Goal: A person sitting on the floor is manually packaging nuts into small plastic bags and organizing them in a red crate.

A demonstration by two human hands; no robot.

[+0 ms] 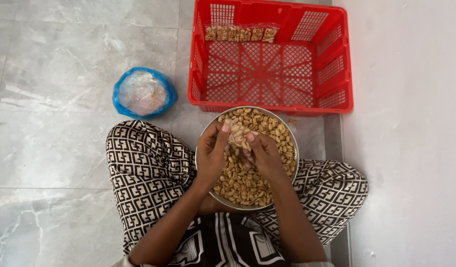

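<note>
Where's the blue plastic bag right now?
In the head view, the blue plastic bag sits on the tiled floor at the person's left, beside the red basket and just beyond the left knee.

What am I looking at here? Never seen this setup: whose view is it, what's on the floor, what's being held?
There is no machine here. One camera on a person's head looks down at their own bare hands. They sit cross-legged on the grey marble-look tile floor, a round metal bowl of shelled peanuts between the knees. The left hand and right hand hold a small clear packet of peanuts over the bowl. Ahead stands a red plastic crate with a row of filled packets; left of it lies a blue plastic bag.
</note>
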